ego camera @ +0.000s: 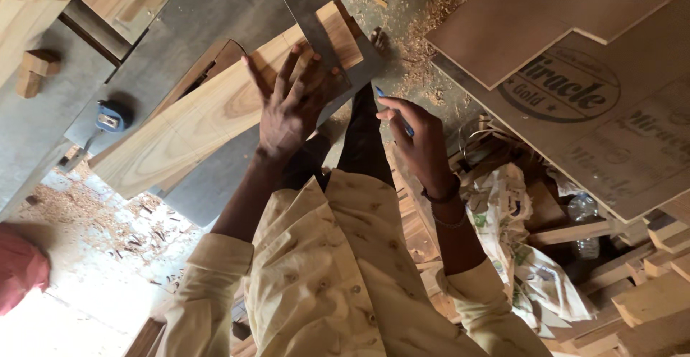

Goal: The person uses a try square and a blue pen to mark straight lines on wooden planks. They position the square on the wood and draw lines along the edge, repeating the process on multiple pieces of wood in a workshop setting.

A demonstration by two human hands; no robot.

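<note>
Sawdust-strewn workshop floor (424,12) seen from above, crowded on the right by stacked brown sheet boards (575,62) whose edges overhang offcuts and a crumpled printed bag (517,249). At left, a grey metal machine table (187,26) carries a pale wooden plank (187,127), which runs diagonally, its lower end projecting past the table edge over open floor. A steel try square (316,19) lies across the plank's upper end, blade reaching toward the top of the view. Left hand (287,105): fingers spread flat, pressing the square and plank, gripping nothing. Right hand (420,138): fingers closed about a blue pencil (392,109), poised just off the plank's near edge, apart from the wood. A blue tape measure (109,118) rests on the table near the plank's left edge. Small wooden block (36,69) at far left.
</note>
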